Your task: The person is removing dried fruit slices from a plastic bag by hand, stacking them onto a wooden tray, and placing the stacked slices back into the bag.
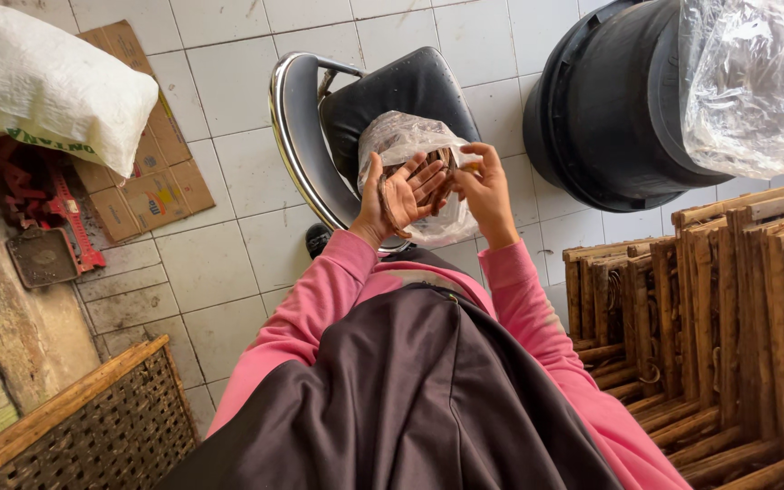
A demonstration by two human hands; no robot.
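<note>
A clear plastic bag [401,141] with thin brown strips inside rests on a black-seated chair [392,86] with a chrome frame. My left hand [398,195] is palm up in front of the bag, and a few thin brown strips [387,201] lie across it. My right hand [483,186] is beside it, fingers pinched on brown strips at the bag's mouth. Both arms wear pink sleeves over a dark apron.
A big black tub [610,100] with a clear plastic sheet [746,82] draped on it stands at the right. Stacked wooden frames [728,336] fill the lower right. A white sack [43,82], flattened cardboard [151,154] and a woven bamboo tray [93,426] are at the left.
</note>
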